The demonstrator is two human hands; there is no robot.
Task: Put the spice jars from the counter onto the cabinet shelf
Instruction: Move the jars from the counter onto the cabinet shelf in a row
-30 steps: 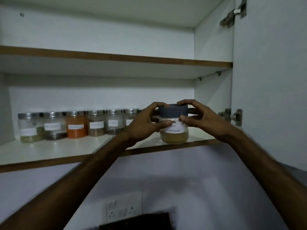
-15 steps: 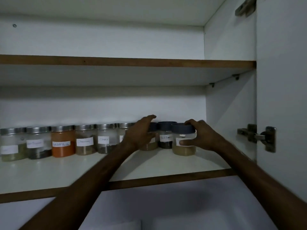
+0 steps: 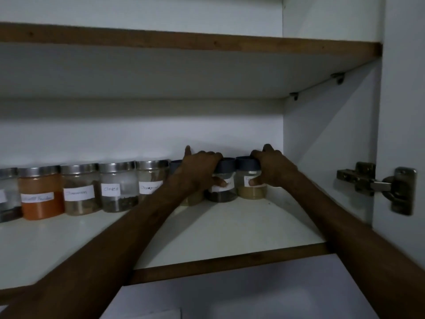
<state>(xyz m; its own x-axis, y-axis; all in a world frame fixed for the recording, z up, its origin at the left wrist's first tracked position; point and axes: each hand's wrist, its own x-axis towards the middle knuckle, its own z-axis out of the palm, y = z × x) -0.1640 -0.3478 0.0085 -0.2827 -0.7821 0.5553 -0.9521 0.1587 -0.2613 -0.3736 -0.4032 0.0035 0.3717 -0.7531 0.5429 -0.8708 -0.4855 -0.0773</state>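
While the right hand (image 3: pixel 273 169) wraps its fingers (image 3: pixel 254 181) around the tan-spice jar (image 3: pixel 250 179) — upright at the shelf's (image 3: pixel 230 229) back right — the left hand (image 3: pixel 200 171) cups the dark-lidded jar (image 3: pixel 223 183) touching it, thumb on its label.

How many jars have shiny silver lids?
5: all in the shelf's back row, left of the hands, at. More may be out of view.

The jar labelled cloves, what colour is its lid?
Shiny silver metal, seen in the head view: the cloves jar stands in the row on the shelf.
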